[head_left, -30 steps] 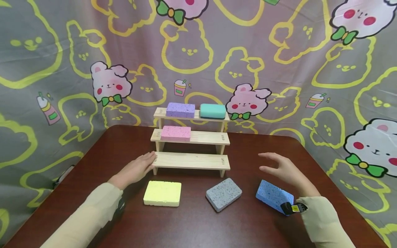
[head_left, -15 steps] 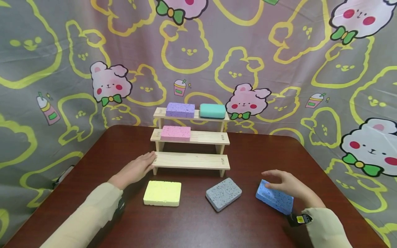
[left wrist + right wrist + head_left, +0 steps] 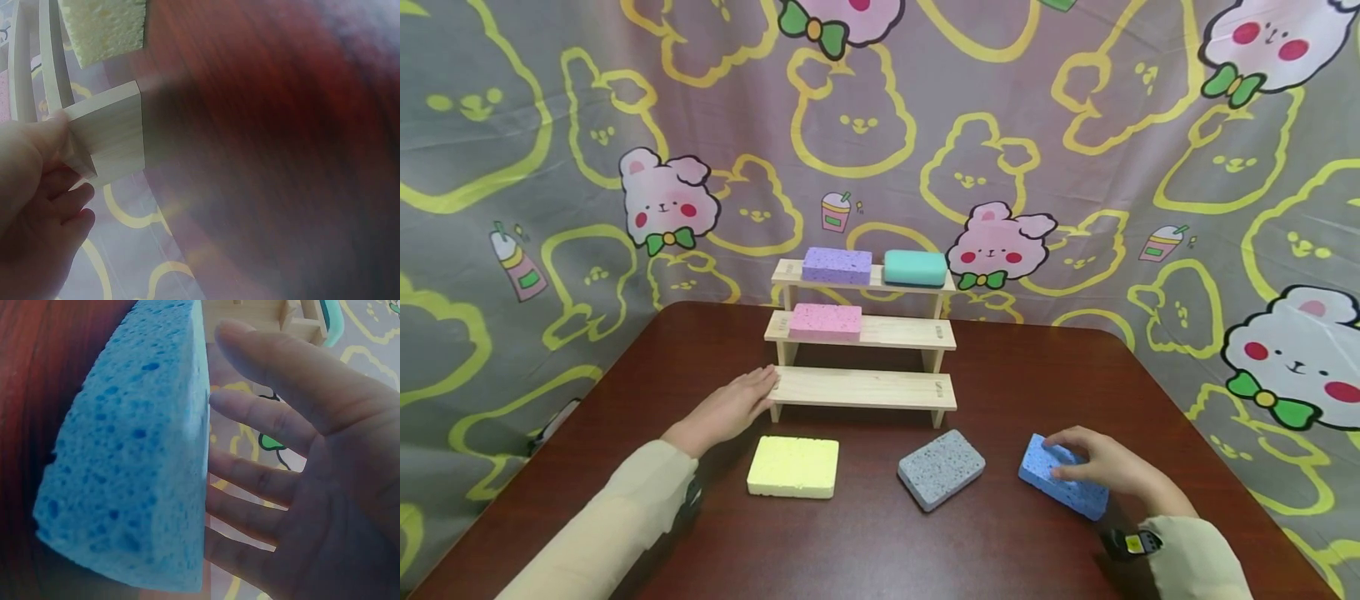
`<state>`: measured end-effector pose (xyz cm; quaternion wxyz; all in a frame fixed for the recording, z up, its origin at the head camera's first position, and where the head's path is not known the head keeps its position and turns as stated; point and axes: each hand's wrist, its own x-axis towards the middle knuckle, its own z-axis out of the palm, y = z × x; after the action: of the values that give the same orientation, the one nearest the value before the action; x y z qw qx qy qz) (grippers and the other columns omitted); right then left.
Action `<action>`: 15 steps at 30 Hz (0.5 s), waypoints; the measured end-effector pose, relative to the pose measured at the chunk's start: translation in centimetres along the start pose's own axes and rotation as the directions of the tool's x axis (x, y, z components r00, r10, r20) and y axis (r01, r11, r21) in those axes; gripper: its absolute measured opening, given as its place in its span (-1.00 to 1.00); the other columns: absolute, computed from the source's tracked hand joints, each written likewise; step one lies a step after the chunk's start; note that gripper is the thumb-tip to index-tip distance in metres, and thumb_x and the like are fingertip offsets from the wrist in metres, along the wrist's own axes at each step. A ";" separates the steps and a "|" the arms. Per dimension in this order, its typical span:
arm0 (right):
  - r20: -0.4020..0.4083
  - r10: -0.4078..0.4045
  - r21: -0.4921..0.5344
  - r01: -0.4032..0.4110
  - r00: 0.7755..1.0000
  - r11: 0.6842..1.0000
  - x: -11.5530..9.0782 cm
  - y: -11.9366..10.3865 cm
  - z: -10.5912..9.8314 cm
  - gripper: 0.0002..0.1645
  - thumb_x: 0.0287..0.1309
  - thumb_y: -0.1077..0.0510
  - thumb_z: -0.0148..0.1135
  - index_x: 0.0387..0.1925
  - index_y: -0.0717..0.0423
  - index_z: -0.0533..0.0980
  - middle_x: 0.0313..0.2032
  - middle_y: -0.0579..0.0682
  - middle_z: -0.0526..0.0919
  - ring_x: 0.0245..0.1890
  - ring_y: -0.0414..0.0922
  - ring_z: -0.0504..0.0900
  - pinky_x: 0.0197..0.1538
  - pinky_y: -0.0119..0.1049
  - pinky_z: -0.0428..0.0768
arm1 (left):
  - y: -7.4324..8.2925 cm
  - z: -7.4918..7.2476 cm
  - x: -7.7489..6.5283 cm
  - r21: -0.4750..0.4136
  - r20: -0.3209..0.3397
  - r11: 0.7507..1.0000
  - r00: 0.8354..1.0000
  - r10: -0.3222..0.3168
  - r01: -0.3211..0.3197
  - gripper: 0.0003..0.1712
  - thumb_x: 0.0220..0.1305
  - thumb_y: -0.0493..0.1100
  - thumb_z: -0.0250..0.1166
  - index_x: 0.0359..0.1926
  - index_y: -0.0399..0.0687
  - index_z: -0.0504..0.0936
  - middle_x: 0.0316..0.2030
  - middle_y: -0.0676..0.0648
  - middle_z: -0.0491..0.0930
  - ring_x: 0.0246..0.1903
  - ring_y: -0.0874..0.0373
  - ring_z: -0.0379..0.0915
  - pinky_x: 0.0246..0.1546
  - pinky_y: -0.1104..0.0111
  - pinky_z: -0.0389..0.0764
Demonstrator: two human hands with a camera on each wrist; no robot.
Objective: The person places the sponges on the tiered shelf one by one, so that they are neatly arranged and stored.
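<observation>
In the head view my left hand [image 3: 726, 412] is at the left end of the lowest step of a three-tier wooden display stand [image 3: 865, 387]. The left wrist view has its thumb on the stand's edge [image 3: 115, 128] and fingers curled beneath. My right hand [image 3: 1112, 467] hovers over a blue sponge [image 3: 1043, 473], fingers spread and loosely bent. In the right wrist view the thumb [image 3: 269, 353] is raised apart from the sponge [image 3: 125, 444], and the fingertips reach its top face. A grey sponge [image 3: 940, 468] and a yellow sponge [image 3: 793, 467] lie before the stand.
On the top step sit a purple sponge [image 3: 837, 266] and a teal sponge [image 3: 915, 267]. A pink sponge [image 3: 825, 322] lies on the middle step's left. The brown table [image 3: 865, 550] meets a patterned curtain [image 3: 880, 192] behind.
My right hand has come down and nearer from above the table's right side to the blue sponge. The left hand and the stand have stayed in place.
</observation>
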<state>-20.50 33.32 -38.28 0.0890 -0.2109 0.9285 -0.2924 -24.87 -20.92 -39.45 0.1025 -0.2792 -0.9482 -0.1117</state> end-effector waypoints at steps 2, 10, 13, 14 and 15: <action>0.001 0.009 -0.005 -0.009 1.000 1.000 -0.2 0.1 0.0 -0.43 -0.03 -0.01 0.38 0.00 0.18 0.49 -0.02 0.16 0.49 0.07 0.27 0.38 0.01 0.19 0.41 | 0.0 0.0 0.0 0.000 0.001 1.000 1.000 -0.001 0.001 -0.48 0.28 -0.28 0.15 0.18 -0.51 0.32 0.19 -0.41 0.27 0.18 -0.25 0.19 0.18 0.01 0.23; 0.052 0.059 -0.031 -0.058 0.997 0.998 -0.5 0.1 0.2 -0.30 -0.10 -0.03 0.42 0.10 0.13 0.43 0.09 0.29 0.38 0.06 0.25 0.34 -0.02 0.22 0.39 | -0.2 0.1 0.0 0.000 0.004 1.000 1.000 -0.006 0.006 -0.47 0.27 -0.27 0.16 0.19 -0.50 0.32 0.19 -0.41 0.26 0.19 -0.25 0.18 0.19 0.02 0.22; 0.075 0.070 -0.020 -0.069 0.995 0.997 -0.6 0.2 0.2 -0.25 -0.12 -0.02 0.44 0.13 0.12 0.39 0.11 0.32 0.33 0.06 0.24 0.31 -0.04 0.23 0.39 | -0.2 0.1 0.0 -0.003 0.005 1.000 1.000 -0.006 0.006 -0.47 0.27 -0.27 0.16 0.19 -0.49 0.32 0.19 -0.40 0.26 0.19 -0.25 0.18 0.19 0.02 0.22; 0.083 0.070 -0.020 -0.069 0.994 0.997 -0.6 0.2 0.2 -0.23 -0.13 -0.01 0.44 0.14 0.12 0.38 0.12 0.32 0.31 0.04 0.24 0.31 -0.06 0.22 0.40 | -0.2 0.1 0.1 -0.003 0.004 1.000 1.000 -0.004 0.004 -0.47 0.27 -0.27 0.16 0.19 -0.49 0.32 0.19 -0.40 0.26 0.19 -0.25 0.18 0.19 0.02 0.22; 0.092 0.070 -0.018 -0.069 0.993 0.997 -0.7 0.3 0.2 -0.22 -0.14 0.00 0.45 0.15 0.11 0.36 0.12 0.33 0.30 0.03 0.22 0.31 -0.07 0.21 0.40 | -0.2 0.1 0.1 -0.002 0.004 1.000 1.000 -0.004 0.004 -0.47 0.27 -0.27 0.16 0.19 -0.49 0.32 0.19 -0.40 0.27 0.19 -0.25 0.18 0.19 0.02 0.23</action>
<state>-19.93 33.71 -38.60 0.1403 -0.1925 0.9322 -0.2724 -25.03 -21.02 -39.59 0.1002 -0.2775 -0.9489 -0.1122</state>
